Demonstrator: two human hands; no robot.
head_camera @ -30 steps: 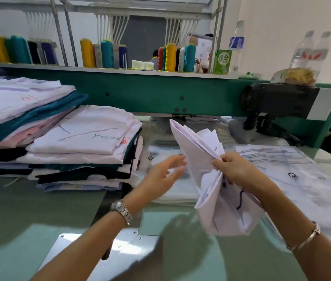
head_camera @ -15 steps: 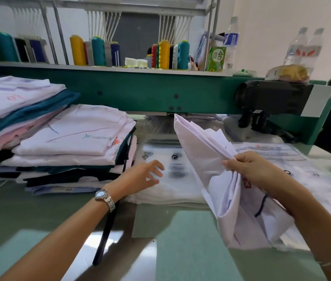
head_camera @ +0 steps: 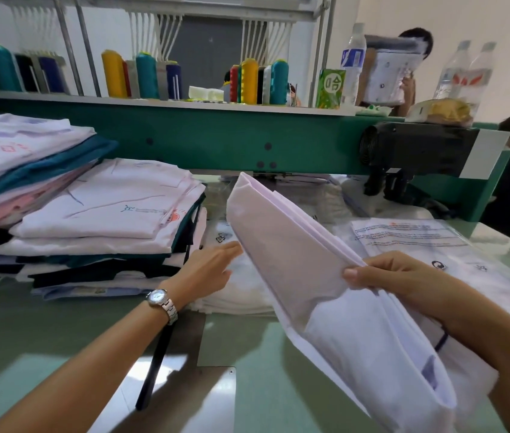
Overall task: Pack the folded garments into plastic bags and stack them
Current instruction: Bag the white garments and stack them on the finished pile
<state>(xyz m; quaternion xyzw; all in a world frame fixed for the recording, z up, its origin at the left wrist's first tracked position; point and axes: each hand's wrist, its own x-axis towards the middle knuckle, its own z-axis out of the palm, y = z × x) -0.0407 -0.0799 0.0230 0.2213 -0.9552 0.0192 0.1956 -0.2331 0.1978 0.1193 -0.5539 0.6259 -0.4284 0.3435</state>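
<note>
Green worktop fronts a thread-spool shelf. Right hand pinches the folded white garment upright at near right, seemingly keeping its folds together, while the left hand, open and empty, reaches toward clear plastic bags beside it.

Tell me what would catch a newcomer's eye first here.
The folded white garment pinched up at centre by the right hand, with the left hand open beside it. Then the garment stacks at left and the bright thread cones on the shelf behind.
</note>
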